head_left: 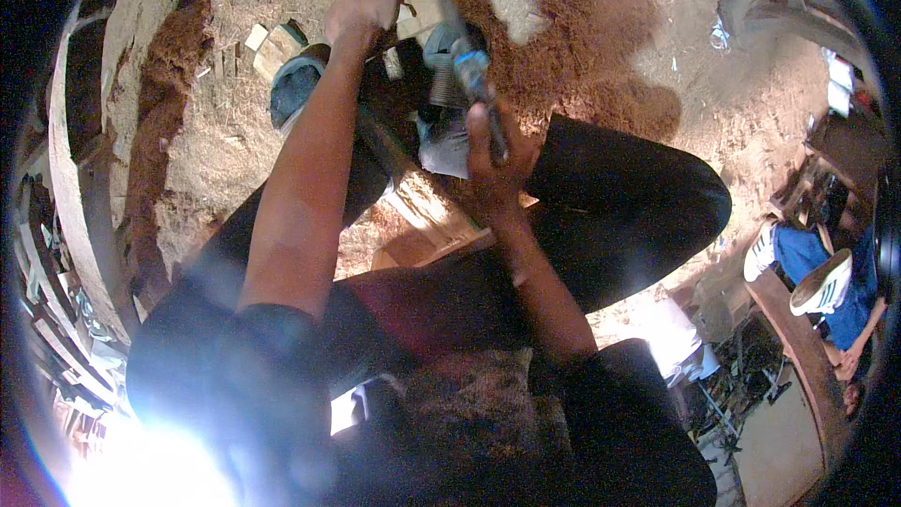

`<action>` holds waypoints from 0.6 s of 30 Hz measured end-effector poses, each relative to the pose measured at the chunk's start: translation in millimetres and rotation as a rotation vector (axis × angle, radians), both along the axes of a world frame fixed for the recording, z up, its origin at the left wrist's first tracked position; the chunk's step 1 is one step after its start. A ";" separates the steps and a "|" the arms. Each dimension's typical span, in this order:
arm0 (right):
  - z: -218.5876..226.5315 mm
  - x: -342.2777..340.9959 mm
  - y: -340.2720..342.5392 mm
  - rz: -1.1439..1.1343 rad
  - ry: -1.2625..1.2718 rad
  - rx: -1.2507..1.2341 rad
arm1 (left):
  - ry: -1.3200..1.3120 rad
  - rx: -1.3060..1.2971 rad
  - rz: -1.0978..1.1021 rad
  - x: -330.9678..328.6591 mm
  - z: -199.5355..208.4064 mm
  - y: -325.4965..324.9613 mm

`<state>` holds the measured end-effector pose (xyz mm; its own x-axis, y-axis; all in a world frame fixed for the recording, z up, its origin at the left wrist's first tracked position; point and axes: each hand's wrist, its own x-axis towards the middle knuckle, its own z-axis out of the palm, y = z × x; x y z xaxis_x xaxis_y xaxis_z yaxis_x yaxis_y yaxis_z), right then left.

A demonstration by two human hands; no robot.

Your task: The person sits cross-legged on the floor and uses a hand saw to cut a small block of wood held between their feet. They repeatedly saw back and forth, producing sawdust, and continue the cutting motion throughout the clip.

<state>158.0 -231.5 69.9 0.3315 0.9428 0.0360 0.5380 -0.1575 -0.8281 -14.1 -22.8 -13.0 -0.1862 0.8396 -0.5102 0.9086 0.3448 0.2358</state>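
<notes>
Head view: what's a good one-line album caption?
Right hand gripping a blue-banded tool, left hand close to a pale wooden block, above ground strewn with reddish dust.

You face harsh white glare at lower left, hazing your left sleeve (282,333); bright patches dapple the floor (694,66), your dark trousers (638,188) sink into grainy shadow, the tool (470,66) blurs, and edges bow toward a black rim.
</notes>
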 end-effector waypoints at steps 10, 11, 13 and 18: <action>-7.8 36.0 19.2 -0.239 0.523 0.138 | -0.277 0.404 0.035 -43.4 -16.8 12.2; -0.5 23.1 19.5 -0.182 0.539 0.108 | -0.165 0.415 -0.031 -64.5 -22.1 15.1; 13.6 15.7 16.1 -0.095 0.520 0.052 | 0.179 0.306 -0.354 -51.4 -18.4 6.3; 39.0 3.0 9.9 0.060 0.488 0.011 | -0.014 0.180 -0.039 -43.0 -38.0 -3.8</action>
